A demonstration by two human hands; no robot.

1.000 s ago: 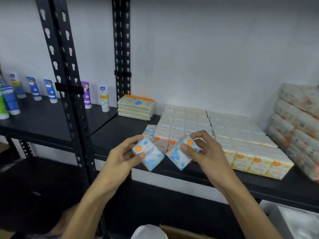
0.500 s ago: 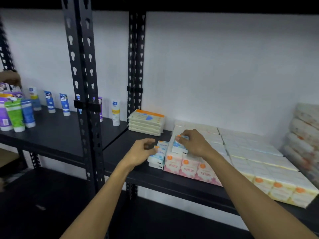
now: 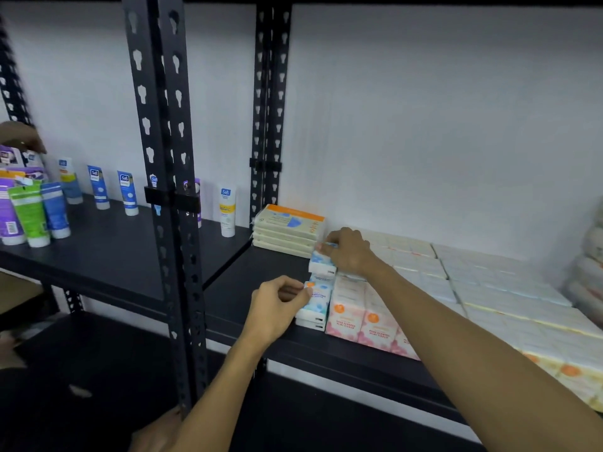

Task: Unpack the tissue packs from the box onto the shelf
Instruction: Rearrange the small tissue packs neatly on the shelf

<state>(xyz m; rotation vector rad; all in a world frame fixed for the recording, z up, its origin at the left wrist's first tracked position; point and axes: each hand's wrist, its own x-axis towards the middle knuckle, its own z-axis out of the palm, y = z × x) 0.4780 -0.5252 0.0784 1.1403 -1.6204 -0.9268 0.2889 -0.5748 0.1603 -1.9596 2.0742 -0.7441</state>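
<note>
Two small blue-and-white tissue packs sit on the black shelf (image 3: 261, 282) at the left end of the tissue rows. My left hand (image 3: 277, 306) pinches the front blue pack (image 3: 318, 300), which rests on a short stack. My right hand (image 3: 349, 251) grips the rear blue pack (image 3: 321, 264), set just behind the front stack. Pink rose-scented packs (image 3: 359, 318) stand directly to the right, with many pale packs (image 3: 473, 282) filling the shelf behind them. The box is out of view.
A stack of flat green-and-orange tissue packets (image 3: 288, 228) lies at the back. Tubes of lotion (image 3: 127, 192) stand on the left shelf, behind a black upright post (image 3: 166, 190). Another person's hand (image 3: 19, 137) reaches in at far left. Wrapped bundles (image 3: 590, 262) sit at right.
Both hands carried the blue packs from in front of the shelf onto it. The right hand shifted its pack further back, and the left set its pack on the front stack.
</note>
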